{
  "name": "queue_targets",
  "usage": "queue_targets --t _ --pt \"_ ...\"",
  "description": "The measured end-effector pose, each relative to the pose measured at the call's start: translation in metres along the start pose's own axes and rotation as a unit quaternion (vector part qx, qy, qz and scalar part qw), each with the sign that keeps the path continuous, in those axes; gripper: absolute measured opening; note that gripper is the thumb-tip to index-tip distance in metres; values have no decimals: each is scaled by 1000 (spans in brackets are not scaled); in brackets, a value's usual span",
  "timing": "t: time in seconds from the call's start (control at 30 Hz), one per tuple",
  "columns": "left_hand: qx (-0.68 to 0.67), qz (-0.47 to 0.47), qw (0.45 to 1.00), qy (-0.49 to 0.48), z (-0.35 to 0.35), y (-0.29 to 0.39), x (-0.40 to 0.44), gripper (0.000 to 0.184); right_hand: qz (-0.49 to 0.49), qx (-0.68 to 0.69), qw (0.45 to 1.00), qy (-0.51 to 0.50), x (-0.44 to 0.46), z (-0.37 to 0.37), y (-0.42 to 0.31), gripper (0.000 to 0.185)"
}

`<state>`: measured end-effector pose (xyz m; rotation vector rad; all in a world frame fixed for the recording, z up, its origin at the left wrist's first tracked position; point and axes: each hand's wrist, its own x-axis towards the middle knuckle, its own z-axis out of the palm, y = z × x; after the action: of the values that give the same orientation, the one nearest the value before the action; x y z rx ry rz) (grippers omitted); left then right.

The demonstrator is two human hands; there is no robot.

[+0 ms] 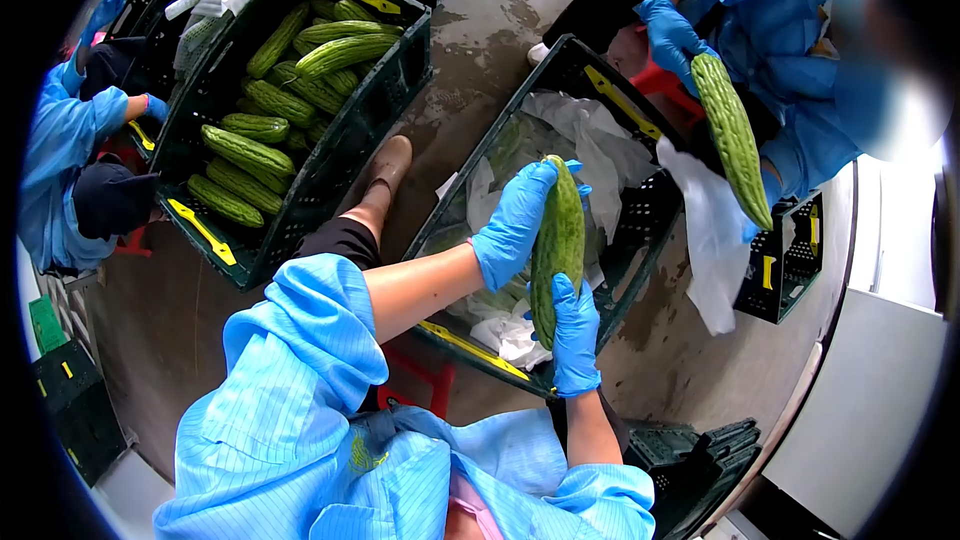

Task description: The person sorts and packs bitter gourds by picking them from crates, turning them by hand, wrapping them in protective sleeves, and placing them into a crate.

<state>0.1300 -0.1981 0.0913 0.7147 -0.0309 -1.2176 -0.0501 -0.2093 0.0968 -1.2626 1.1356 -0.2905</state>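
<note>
A long green bitter melon [558, 250] is held between my blue-gloved hands, above a dark green crate. My left hand [518, 222] is closed around its upper part, and my right hand [575, 338] grips its lower end. Beneath them, the crate [655, 230] contains crumpled white wrapping [590, 130] and greenish produce partly covered by clear plastic. To my left, a second crate [335, 165] holds several more bitter melons [280, 100].
Across from me a co-worker in blue [740, 0] holds another bitter melon [730, 135] and a white sheet [708, 240]. Another person [75, 140] sits at the far left. Small crates [785, 260] stand at right; stacked dark crates [690, 460] lie near my right elbow.
</note>
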Motion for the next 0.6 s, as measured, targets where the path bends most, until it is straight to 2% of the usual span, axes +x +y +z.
queue_targets --t 0.07,0.17,0.47,0.6 --pt "-13 -17 1000 1 0 1 1 60 2 -6 1000 -1 0 -1 0 50" --pt "-29 -40 999 7 2 4 1 59 -62 -41 996 38 1 2 2 46" --pt "-40 -35 998 27 4 1 11 68 -135 -204 966 87 -8 8 -18 56" --pt "-40 -71 995 54 11 7 8 72 -92 -141 983 71 -7 5 -16 57"
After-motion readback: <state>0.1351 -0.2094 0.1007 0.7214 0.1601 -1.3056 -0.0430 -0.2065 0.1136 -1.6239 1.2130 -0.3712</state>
